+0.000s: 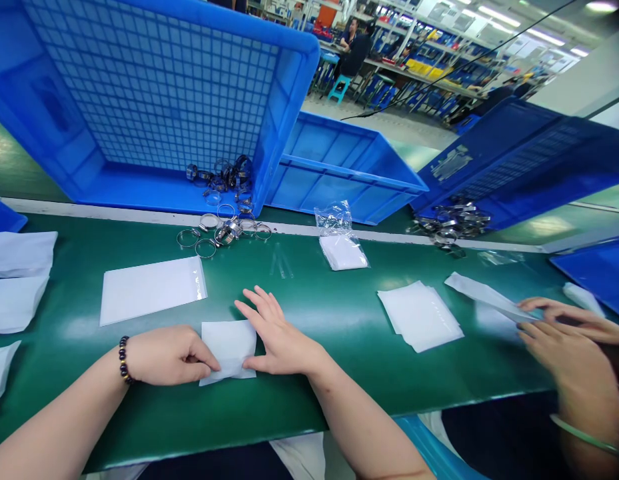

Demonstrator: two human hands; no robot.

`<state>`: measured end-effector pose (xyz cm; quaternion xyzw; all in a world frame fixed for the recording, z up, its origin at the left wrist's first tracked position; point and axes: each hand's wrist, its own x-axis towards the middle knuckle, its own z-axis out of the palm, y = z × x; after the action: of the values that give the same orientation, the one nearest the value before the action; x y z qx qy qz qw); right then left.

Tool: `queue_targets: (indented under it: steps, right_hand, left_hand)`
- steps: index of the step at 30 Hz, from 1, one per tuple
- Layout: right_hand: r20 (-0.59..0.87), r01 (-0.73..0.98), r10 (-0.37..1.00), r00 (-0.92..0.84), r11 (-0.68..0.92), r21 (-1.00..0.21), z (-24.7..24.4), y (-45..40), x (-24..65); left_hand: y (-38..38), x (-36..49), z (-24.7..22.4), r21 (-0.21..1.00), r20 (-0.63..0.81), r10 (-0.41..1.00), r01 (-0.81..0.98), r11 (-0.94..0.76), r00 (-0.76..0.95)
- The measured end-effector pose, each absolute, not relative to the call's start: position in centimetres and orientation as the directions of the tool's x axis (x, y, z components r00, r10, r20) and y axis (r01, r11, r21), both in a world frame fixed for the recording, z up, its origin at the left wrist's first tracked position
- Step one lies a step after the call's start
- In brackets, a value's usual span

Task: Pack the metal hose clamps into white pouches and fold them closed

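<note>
A small white packet [226,337] lies flat on a green worktable [314,300], close to the front edge, under the hands of a person wearing a beaded bracelet [123,360]. The left hand [166,355], at the packet's left side, is curled nearly into a fist, its index fingertip on the lower left part of the packet. The right hand [284,340] is spread wide at the packet's right side, its thumb touching the lower right edge and its fingers fanned beyond the upper right corner. Just behind the packet and to its left sits a stack of white sleeves [149,291]; well to its left, more white packets [14,303] lie along the table. Directly behind the packet, metal ring clamps [229,231] spill from a large blue crate [154,80] tipped on its side. Behind the packet and to its right stand a clear plastic bag [345,252] with white contents and, farther back, a blue bin [349,183]. To the packet's right rests a pile of white sheets [420,317]. Well beyond that pile, at the packet's far right, a co-worker's hands [559,347] hold a narrow white strip [484,295], before a second heap of clamps [454,223].
</note>
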<state>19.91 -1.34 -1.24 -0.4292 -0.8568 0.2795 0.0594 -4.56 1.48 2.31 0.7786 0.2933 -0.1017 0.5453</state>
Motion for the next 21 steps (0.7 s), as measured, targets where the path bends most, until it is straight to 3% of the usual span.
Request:
queue_targets:
  steps: [13, 21]
  right_hand:
    - [-0.161, 0.702, 0.761, -0.629, 0.466, -0.539, -0.8, -1.2, 20.7]
    - [-0.009, 0.665, 0.788, -0.616, 0.513, -0.543, -1.8, -2.2, 17.7]
  left_hand:
    - [1.7, -4.8, 2.2, 0.819, -0.408, 0.326, 0.500, -0.281, 0.852]
    - [1.6, -4.8, 1.7, 0.806, -0.426, 0.328, 0.518, -0.286, 0.843]
